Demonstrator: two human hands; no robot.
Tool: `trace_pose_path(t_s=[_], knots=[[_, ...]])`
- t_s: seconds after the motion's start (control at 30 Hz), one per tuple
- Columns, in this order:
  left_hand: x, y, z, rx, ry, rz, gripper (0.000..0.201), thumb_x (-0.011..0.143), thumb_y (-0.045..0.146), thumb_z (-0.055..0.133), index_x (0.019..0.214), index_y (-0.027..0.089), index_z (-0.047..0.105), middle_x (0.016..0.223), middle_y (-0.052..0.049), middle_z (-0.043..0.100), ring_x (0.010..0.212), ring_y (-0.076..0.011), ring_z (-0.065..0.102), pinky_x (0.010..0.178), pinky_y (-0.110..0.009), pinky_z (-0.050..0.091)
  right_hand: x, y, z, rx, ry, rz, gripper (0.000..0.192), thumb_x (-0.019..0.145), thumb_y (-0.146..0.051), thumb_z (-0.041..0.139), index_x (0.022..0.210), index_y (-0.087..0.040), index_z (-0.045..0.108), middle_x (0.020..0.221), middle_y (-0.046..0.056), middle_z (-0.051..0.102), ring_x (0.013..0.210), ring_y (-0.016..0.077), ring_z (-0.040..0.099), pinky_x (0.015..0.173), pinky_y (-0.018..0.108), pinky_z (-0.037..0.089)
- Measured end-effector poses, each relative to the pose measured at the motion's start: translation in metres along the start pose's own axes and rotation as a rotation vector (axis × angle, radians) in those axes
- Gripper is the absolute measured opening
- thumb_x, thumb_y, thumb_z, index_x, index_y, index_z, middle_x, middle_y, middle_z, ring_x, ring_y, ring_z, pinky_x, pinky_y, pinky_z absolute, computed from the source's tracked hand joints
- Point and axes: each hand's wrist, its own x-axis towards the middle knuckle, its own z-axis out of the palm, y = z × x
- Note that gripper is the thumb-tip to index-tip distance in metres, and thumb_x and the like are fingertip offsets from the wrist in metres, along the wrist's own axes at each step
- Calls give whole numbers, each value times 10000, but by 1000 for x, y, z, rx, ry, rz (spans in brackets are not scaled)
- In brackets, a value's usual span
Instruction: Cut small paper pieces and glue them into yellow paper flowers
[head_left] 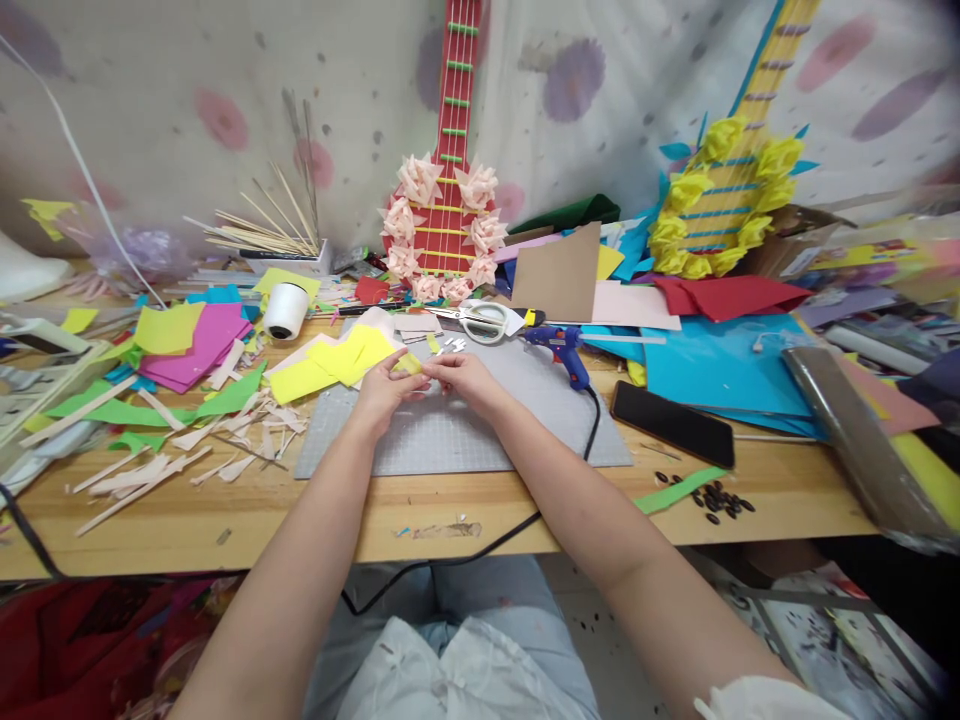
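Note:
Over the grey cutting mat (465, 445), my left hand (386, 392) and my right hand (466, 380) meet, both with fingers closed. Between their fingertips is a small yellow paper piece (409, 363), pinched from both sides. Bright yellow paper sheets (330, 358) lie just left of my left hand. Beyond my right hand rest white-handled scissors (484, 321) and tiny white scraps (454, 344). A blue glue gun (559, 350) lies on the mat to the right, its black cord running down over the table edge.
A red paper guitar (448, 225) with pink flowers and a yellow one (720, 205) stand at the back. Paper strips (142, 475) cover the left. A black phone (673, 424), dark seeds (716, 498) and blue sheets (727, 370) lie right. A white cup (286, 310) stands back left.

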Motion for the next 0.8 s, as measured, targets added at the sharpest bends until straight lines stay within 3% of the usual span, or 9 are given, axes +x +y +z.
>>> trace_pose_path(t_s=[0.3,0.47,0.6,0.8], knots=[[3,-1,-3,13,-33,-4,777,549,130,743,1259,117,428,643,-16,652,578,-141,633,565,-247,512,8,4,3,37,49,2,226,537,-339,703,606,-145,607,554,-25,583,471,51,447,437,185,326],[2,-2,-5,54,-78,-18,826,527,150,761,1275,123,411,695,-34,671,587,-144,630,560,-247,500,8,0,-3,6,-84,72,279,583,-383,695,691,-133,638,543,-28,569,454,45,426,421,185,317],[2,-1,-5,89,-121,-33,873,498,151,778,1284,127,399,658,-28,668,574,-154,627,550,-256,494,7,-3,-5,-24,-173,106,278,595,-381,695,638,-113,635,505,-14,563,423,38,396,403,189,279],[4,3,-4,124,-182,-60,551,488,210,785,1002,137,601,681,-36,668,565,-137,612,530,-242,483,13,3,1,124,40,117,230,511,-304,739,596,-128,617,463,-37,522,419,42,378,400,197,252]])
